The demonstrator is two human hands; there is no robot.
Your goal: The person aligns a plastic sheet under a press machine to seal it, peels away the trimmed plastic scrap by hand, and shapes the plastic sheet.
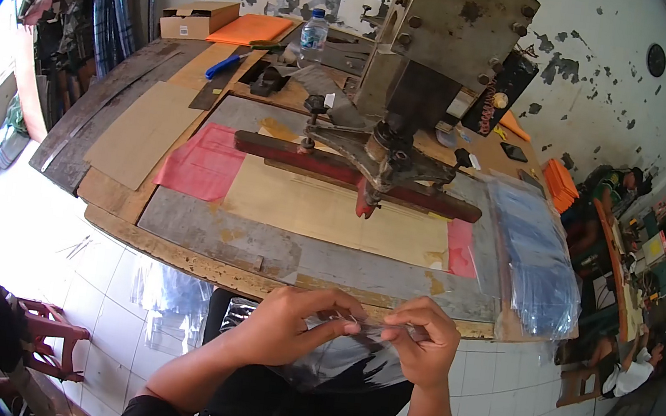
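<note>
A clear plastic sheet point(346, 361) hangs over my lap, its upper edge between my two hands. My left hand point(296, 325) pinches that edge between thumb and fingers. Just to its right, my right hand point(425, 342) pinches the same edge. Both hands are in front of the table's near edge. Beyond them stands a heavy press point(446, 54) with a red-edged bar point(427, 197) above a yellowish sheet point(332, 212). Pink pieces point(203, 161) show at both ends of that sheet.
Stacked clear plastic sheets point(533, 255) lie at the table's right. Behind are a water bottle point(314, 35), an orange stack point(250, 29), a cardboard box point(198, 20) and a blue-handled tool point(222, 67). A red stool point(51, 339) stands lower left. Another person point(633, 370) sits far right.
</note>
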